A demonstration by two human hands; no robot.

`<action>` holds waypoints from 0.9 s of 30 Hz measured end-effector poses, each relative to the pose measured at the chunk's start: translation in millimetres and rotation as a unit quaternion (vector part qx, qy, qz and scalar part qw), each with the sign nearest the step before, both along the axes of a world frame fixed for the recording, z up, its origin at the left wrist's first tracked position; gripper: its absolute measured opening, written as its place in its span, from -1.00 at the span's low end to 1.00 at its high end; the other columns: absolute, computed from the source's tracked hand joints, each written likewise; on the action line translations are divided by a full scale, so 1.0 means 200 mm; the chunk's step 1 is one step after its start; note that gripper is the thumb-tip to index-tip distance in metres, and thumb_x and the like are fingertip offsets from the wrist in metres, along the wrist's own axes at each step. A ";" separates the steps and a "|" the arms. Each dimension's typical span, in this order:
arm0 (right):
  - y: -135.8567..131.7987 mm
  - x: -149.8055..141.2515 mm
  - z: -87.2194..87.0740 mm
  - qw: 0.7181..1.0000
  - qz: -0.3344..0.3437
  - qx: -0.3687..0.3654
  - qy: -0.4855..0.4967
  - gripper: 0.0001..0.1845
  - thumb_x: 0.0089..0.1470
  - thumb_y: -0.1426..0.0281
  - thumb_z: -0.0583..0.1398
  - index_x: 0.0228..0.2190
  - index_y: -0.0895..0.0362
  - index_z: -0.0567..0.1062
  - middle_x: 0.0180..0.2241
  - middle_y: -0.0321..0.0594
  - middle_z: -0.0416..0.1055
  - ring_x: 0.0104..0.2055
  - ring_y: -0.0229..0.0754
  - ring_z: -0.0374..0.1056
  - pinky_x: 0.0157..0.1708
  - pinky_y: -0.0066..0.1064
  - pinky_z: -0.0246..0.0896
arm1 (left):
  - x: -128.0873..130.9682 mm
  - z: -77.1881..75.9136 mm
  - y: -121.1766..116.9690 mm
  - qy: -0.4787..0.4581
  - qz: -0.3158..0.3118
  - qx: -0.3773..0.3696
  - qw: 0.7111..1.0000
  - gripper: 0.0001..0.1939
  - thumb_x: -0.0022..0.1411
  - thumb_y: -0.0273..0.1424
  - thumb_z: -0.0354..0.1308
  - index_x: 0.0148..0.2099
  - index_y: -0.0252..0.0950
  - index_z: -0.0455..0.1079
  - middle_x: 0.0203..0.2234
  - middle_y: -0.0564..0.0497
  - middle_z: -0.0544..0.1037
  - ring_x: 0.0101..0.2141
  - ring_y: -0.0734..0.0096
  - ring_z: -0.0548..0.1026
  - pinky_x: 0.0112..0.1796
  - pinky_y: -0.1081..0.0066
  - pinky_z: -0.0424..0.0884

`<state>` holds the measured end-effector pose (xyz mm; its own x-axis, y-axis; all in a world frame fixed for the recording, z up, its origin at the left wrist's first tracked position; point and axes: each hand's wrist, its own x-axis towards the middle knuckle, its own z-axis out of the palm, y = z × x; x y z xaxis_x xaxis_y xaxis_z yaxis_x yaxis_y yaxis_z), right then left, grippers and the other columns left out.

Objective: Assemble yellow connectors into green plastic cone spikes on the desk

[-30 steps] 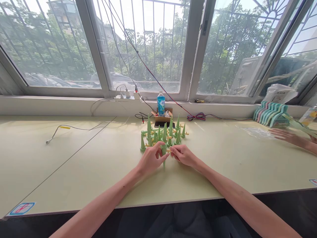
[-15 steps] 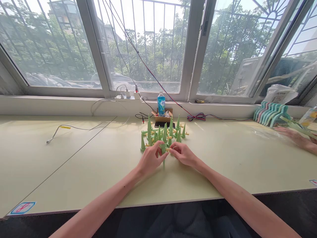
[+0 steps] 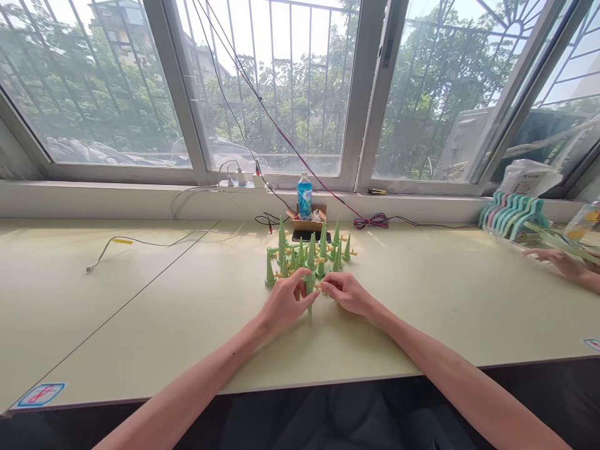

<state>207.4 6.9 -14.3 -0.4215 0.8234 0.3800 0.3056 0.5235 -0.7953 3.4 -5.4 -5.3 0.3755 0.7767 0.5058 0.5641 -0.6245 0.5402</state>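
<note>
At six o'clock from the green spikes [image 3: 311, 251], your left hand [image 3: 287, 300] pinches another spike [image 3: 309, 287]; your right hand [image 3: 347, 292] pinches its yellow knob [image 3: 317, 285] at three o'clock.

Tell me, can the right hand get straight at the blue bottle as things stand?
Probably not: upright green spikes stand between the right hand and the bottle, and that hand seems to pinch a yellow peg.

Held green spike [image 3: 309, 298]: tapering, pointing its tip away from the cluster
Yellow peg [image 3: 317, 285]: jutting from the held spike's right side
Green spike cluster [image 3: 311, 252]: standing close behind, mostly pointing upward
</note>
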 end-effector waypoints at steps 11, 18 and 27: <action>0.01 0.00 -0.02 1.000 0.000 -0.012 -0.005 -0.49 0.29 0.11 0.00 -0.59 0.15 0.32 -0.67 -0.38 0.13 -0.60 -0.34 0.03 -0.55 -0.47 -0.02 | 0.00 0.01 -0.01 -0.002 -0.007 -0.019 1.000 -0.69 0.23 -0.26 0.19 -0.01 -0.21 0.30 -0.61 0.22 0.37 -0.65 0.58 0.20 -0.52 0.53 0.23; 0.01 -0.01 -0.02 0.999 -0.006 -0.028 0.018 -0.54 0.26 0.08 0.04 -0.51 0.15 0.36 -0.65 -0.39 0.13 -0.60 -0.34 0.02 -0.58 -0.48 -0.05 | 0.01 0.01 0.00 -0.014 0.007 -0.019 1.000 -0.68 0.24 -0.25 0.18 0.00 -0.20 0.29 -0.59 0.21 0.39 -0.63 0.58 0.21 -0.52 0.55 0.22; 0.00 -0.01 -0.02 0.998 0.017 -0.040 0.034 -0.66 0.22 0.10 0.12 -0.39 0.11 0.33 -0.63 -0.43 0.11 -0.59 -0.34 -0.06 -0.59 -0.46 -0.14 | 0.01 0.02 -0.01 -0.012 0.014 -0.015 1.000 -0.70 0.23 -0.27 0.17 -0.01 -0.21 0.29 -0.58 0.20 0.39 -0.63 0.58 0.22 -0.52 0.54 0.22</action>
